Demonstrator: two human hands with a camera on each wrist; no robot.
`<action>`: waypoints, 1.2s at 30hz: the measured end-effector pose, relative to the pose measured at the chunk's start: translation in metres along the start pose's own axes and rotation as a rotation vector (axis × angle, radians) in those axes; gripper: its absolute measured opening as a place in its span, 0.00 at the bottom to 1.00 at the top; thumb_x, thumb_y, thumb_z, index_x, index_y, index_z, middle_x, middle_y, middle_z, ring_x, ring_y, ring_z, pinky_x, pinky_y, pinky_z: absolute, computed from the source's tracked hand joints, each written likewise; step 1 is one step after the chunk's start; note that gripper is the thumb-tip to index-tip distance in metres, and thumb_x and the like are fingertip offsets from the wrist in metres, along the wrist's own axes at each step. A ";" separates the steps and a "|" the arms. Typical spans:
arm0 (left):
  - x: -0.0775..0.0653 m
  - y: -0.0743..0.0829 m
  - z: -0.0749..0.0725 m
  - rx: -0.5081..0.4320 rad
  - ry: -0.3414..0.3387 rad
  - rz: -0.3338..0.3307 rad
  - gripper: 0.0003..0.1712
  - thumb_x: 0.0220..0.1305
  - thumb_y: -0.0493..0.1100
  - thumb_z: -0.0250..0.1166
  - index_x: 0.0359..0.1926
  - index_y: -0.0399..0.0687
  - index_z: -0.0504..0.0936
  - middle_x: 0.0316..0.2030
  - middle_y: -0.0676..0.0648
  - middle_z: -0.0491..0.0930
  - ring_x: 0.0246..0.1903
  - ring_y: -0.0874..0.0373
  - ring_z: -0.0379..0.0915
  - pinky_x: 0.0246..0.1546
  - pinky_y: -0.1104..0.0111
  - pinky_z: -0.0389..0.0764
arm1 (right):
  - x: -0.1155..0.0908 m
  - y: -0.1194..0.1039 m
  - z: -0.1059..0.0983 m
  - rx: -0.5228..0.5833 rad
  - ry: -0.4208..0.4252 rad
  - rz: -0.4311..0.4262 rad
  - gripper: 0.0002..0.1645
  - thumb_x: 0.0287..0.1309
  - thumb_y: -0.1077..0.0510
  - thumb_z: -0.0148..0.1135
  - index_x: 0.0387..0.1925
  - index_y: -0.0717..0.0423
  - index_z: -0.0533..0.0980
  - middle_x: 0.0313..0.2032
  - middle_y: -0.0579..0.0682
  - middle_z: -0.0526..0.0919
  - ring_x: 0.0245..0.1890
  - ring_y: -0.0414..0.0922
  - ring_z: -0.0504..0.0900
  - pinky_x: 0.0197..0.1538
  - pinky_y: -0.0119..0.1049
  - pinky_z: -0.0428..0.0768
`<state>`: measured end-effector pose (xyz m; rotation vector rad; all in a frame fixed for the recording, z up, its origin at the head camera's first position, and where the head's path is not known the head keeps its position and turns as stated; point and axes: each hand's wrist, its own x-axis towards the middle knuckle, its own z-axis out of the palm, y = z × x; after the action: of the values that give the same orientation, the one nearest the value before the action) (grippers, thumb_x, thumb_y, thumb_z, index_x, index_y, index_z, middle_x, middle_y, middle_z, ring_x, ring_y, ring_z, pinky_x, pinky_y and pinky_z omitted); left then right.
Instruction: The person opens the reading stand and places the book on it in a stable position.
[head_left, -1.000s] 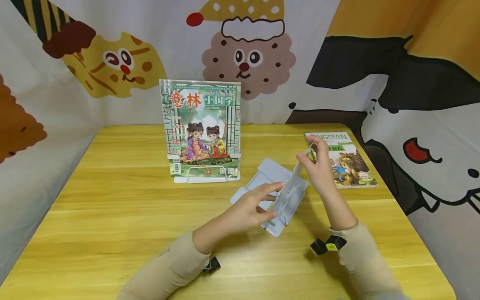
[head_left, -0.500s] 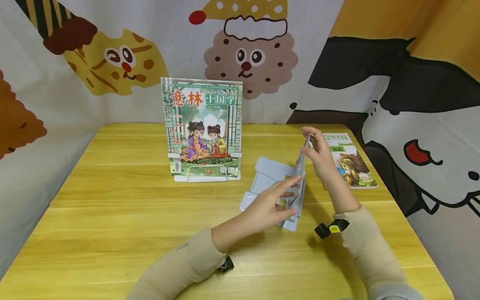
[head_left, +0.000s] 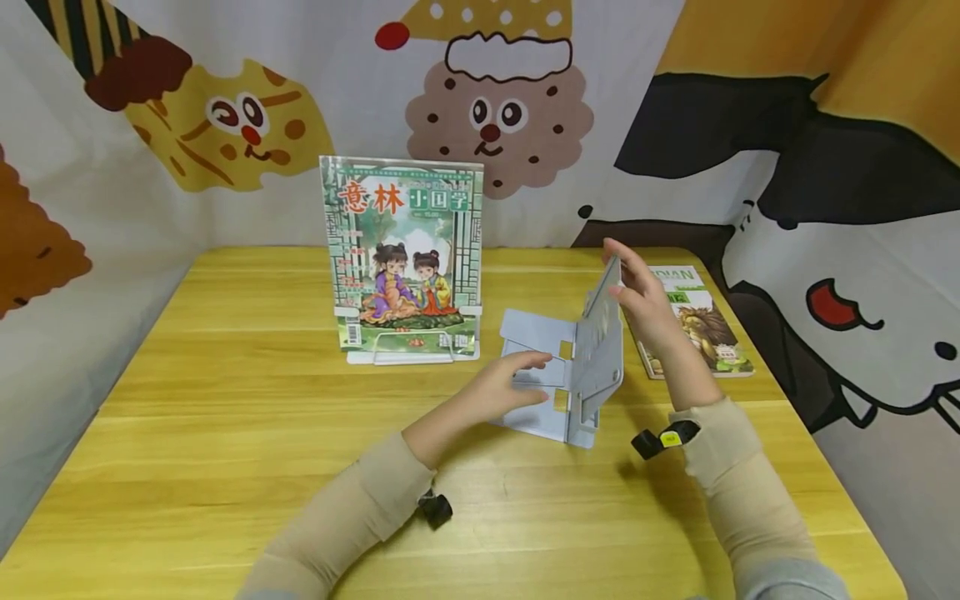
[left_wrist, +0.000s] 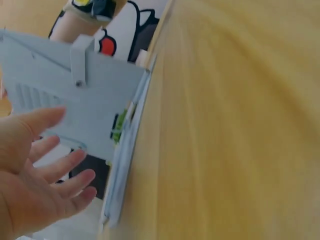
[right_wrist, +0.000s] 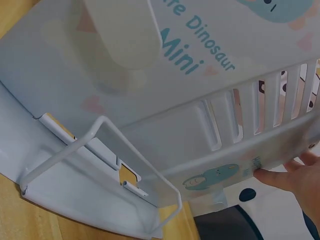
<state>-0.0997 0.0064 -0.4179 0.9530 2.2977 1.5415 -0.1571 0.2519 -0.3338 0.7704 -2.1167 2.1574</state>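
A pale folding book stand stands on the table with its panel raised upright and its base flat. My right hand pinches the panel's top edge; the right wrist view shows the thumb against its dinosaur-printed face. That face also carries a wire loop at the base and a row of slots. My left hand hovers over the base with fingers spread, holding nothing. In the left wrist view the panel's back shows hinged metal parts, a little apart from the left fingers.
Left of centre, a magazine leans upright on a similar white stand. Behind my right hand lies a book with a lion on its cover. A cartoon-printed curtain hangs behind the wooden table.
The stand has turned and its panel has swung up and to the right, away from the base. My left hand has let go of the panel and drawn back left. The right hand keeps its hold.
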 end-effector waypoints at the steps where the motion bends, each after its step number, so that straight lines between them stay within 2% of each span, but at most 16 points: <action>1: 0.001 -0.003 -0.002 0.012 0.006 -0.020 0.31 0.59 0.37 0.68 0.64 0.38 0.71 0.57 0.39 0.75 0.58 0.46 0.69 0.60 0.56 0.68 | 0.000 0.000 0.000 -0.002 -0.001 0.001 0.36 0.60 0.72 0.44 0.71 0.61 0.55 0.62 0.55 0.61 0.60 0.48 0.61 0.47 0.33 0.73; 5: 0.002 -0.011 -0.007 0.091 -0.004 -0.072 0.27 0.57 0.35 0.68 0.58 0.36 0.76 0.52 0.39 0.78 0.53 0.46 0.73 0.56 0.60 0.72 | 0.002 0.000 -0.001 -0.004 -0.010 -0.002 0.36 0.60 0.72 0.45 0.71 0.63 0.55 0.62 0.54 0.61 0.61 0.47 0.61 0.48 0.34 0.74; 9: 0.003 -0.015 -0.009 0.155 -0.046 -0.081 0.23 0.56 0.33 0.69 0.54 0.34 0.79 0.50 0.41 0.80 0.52 0.49 0.75 0.56 0.65 0.72 | 0.002 0.000 -0.001 -0.005 -0.024 -0.005 0.37 0.60 0.72 0.45 0.72 0.63 0.53 0.62 0.54 0.61 0.64 0.51 0.57 0.49 0.33 0.73; 15: 0.007 -0.019 -0.010 0.157 -0.072 -0.108 0.21 0.54 0.31 0.70 0.51 0.36 0.82 0.47 0.43 0.82 0.49 0.51 0.76 0.52 0.68 0.74 | 0.004 0.000 -0.002 -0.007 -0.028 -0.007 0.37 0.59 0.72 0.45 0.72 0.63 0.54 0.62 0.53 0.63 0.67 0.57 0.52 0.52 0.31 0.72; 19: 0.010 -0.023 -0.008 0.163 -0.075 -0.131 0.20 0.53 0.31 0.70 0.49 0.36 0.83 0.44 0.44 0.83 0.45 0.52 0.77 0.48 0.71 0.75 | 0.004 -0.001 -0.003 -0.008 -0.027 -0.003 0.37 0.59 0.72 0.44 0.72 0.64 0.54 0.62 0.53 0.63 0.66 0.55 0.53 0.53 0.32 0.72; 26: 0.015 -0.029 0.000 0.219 -0.049 -0.087 0.14 0.54 0.29 0.67 0.43 0.37 0.86 0.38 0.44 0.83 0.39 0.55 0.75 0.41 0.72 0.75 | 0.002 -0.001 -0.003 -0.020 -0.027 0.014 0.38 0.59 0.72 0.44 0.72 0.62 0.52 0.63 0.53 0.61 0.67 0.55 0.52 0.54 0.33 0.72; 32: 0.013 -0.031 0.001 0.103 -0.005 -0.110 0.12 0.56 0.29 0.66 0.42 0.39 0.87 0.37 0.46 0.83 0.37 0.57 0.73 0.41 0.71 0.75 | 0.001 0.000 -0.004 -0.011 -0.030 0.000 0.38 0.60 0.72 0.44 0.72 0.62 0.53 0.63 0.53 0.62 0.65 0.55 0.54 0.51 0.32 0.73; 36: 0.013 -0.032 0.002 0.029 0.002 -0.129 0.09 0.58 0.32 0.67 0.41 0.41 0.87 0.38 0.48 0.84 0.36 0.61 0.74 0.40 0.72 0.75 | 0.000 0.001 -0.004 0.015 -0.074 -0.025 0.36 0.64 0.69 0.47 0.72 0.61 0.53 0.65 0.53 0.61 0.65 0.55 0.54 0.53 0.34 0.72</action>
<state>-0.1210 0.0078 -0.4446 0.7934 2.3392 1.4617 -0.1590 0.2552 -0.3344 0.8869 -2.1157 2.1677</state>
